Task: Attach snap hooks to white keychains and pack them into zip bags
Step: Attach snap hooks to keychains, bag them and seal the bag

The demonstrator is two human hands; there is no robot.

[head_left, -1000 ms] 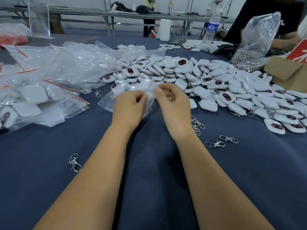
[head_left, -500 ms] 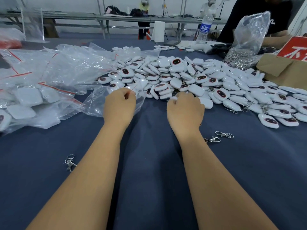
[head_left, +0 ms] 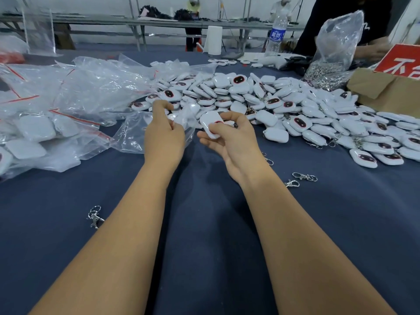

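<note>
My right hand (head_left: 234,142) holds a white keychain (head_left: 210,123) between thumb and fingers, just above the dark blue cloth. My left hand (head_left: 163,135) pinches the edge of a clear zip bag (head_left: 134,135) that lies on the cloth to its left. A big heap of white keychains (head_left: 272,101), some with a dark oval face up, spreads behind and to the right of both hands. Loose metal snap hooks lie on the cloth: two at the right (head_left: 300,178) and one at the left (head_left: 94,215).
Filled zip bags (head_left: 38,137) with red seals and a pile of bare clear bags (head_left: 91,85) lie at the left. A cardboard box (head_left: 384,92), a plastic bag of metal hooks (head_left: 334,53) and a water bottle (head_left: 276,35) stand at the back right, where another person sits.
My right hand has lifted a white keychain from the heap's near edge and turned palm-up with it. My left hand keeps its pinch on the zip bag.
</note>
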